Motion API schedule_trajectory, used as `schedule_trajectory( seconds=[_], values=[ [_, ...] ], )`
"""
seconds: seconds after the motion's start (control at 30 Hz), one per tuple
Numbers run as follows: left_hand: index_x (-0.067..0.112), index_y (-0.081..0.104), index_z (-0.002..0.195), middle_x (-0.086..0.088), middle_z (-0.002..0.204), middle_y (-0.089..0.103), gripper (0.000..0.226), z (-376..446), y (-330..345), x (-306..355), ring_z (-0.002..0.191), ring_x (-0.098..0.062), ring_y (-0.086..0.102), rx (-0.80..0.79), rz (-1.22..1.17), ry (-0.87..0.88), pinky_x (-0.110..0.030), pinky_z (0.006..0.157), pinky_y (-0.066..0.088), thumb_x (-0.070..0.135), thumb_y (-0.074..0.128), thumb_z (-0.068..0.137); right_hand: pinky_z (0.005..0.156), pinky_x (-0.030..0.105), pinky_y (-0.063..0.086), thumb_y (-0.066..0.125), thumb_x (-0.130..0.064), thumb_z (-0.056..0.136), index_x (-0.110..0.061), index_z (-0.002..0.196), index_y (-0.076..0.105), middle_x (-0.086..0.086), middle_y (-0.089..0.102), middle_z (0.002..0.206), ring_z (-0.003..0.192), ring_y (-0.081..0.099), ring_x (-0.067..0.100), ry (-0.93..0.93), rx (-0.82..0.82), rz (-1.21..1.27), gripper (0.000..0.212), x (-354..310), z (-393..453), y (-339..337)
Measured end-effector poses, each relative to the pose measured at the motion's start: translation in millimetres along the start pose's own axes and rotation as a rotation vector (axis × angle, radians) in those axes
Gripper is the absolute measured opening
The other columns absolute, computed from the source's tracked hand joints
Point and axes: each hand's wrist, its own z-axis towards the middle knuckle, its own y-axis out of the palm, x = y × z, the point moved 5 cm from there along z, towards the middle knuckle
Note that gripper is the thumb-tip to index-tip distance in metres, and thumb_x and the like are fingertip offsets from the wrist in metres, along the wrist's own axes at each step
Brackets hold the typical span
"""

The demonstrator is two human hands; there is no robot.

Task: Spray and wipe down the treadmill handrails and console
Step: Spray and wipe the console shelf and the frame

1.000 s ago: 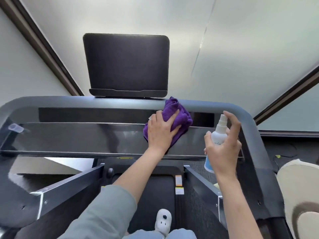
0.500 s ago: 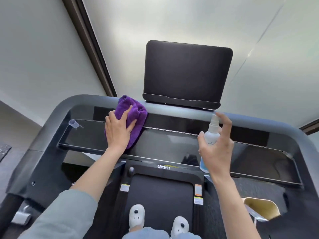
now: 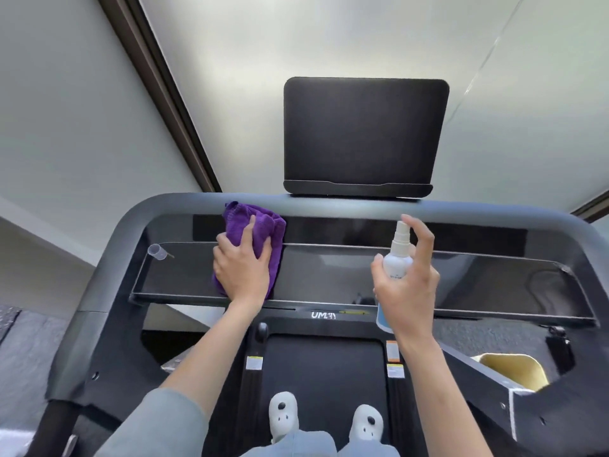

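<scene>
My left hand (image 3: 242,267) presses a purple cloth (image 3: 260,225) flat against the glossy black console shelf (image 3: 329,275) of the treadmill, left of centre. My right hand (image 3: 407,285) holds a small white spray bottle (image 3: 398,258) upright over the shelf, right of centre, with the index finger curled over the nozzle. The grey handrail (image 3: 478,214) curves around the back of the console. A dark screen (image 3: 365,133) stands above the rail.
A small clear cap (image 3: 158,251) lies on the shelf's left end. The treadmill belt (image 3: 326,374) and my white shoes (image 3: 283,415) are below. A cream-coloured object (image 3: 510,371) sits low at the right. A wall and a dark beam lie behind.
The cloth and my left hand have swept from the right part of the shelf to left of centre. My view has turned left with them. The spray bottle stays held upright.
</scene>
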Motion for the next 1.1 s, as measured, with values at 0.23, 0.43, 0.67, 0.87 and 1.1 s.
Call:
schedule_trajectory(
  seconds=[0.23,0.43,0.67,0.87,1.1],
  values=[
    [0.034,0.057,0.132,-0.016,0.103,0.052,0.049,-41.5,37.7,89.0,0.082,-0.033,0.055,-0.058,-0.013,0.169,-0.041,0.069,0.048,0.045,0.067,0.086,0.055,0.048,0.055,0.063,0.001,0.085,-0.034,0.13,0.039,0.002,0.055,0.067,0.053,0.058,0.028,0.064,0.073,-0.039,0.062,26.6,10.8,-49.0],
    [0.034,0.057,0.133,-0.015,0.097,0.052,0.053,-82.3,69.7,167.8,0.075,-0.031,0.053,-0.081,-0.021,0.271,-0.038,0.064,0.047,0.046,0.07,0.083,0.057,0.049,0.055,0.064,0.0,0.085,-0.036,0.129,0.038,-0.001,0.057,0.071,0.055,0.059,0.029,0.102,0.142,-0.095,0.062,57.8,22.6,-111.9],
    [0.036,0.055,0.133,-0.014,0.095,0.052,0.056,-128.1,103.9,252.7,0.073,-0.029,0.052,-0.095,-0.026,0.352,-0.036,0.062,0.045,0.048,0.07,0.081,0.06,0.04,0.052,0.064,-0.001,0.084,-0.033,0.129,0.04,-0.001,0.058,0.075,0.06,0.059,0.024,0.118,0.208,-0.159,0.06,95.7,36.5,-185.3],
    [0.036,0.057,0.131,-0.013,0.095,0.054,0.057,-164.2,130.8,320.6,0.072,-0.027,0.051,-0.125,-0.035,0.453,-0.036,0.064,0.046,0.05,0.073,0.078,0.063,0.041,0.053,0.063,-0.002,0.084,-0.035,0.128,0.038,0.013,0.066,0.102,0.062,0.06,0.024,0.125,0.224,-0.191,0.061,118.9,40.8,-222.4],
    [0.039,0.057,0.131,-0.012,0.1,0.055,0.052,-201.3,150.5,380.1,0.077,-0.027,0.052,-0.235,-0.033,0.56,-0.036,0.067,0.046,0.054,0.067,0.082,0.053,0.046,0.054,0.062,0.001,0.084,-0.037,0.127,0.039,0.001,0.061,0.074,0.05,0.059,0.023,0.163,0.24,-0.168,0.062,133.4,38.7,-242.9]
  ],
)
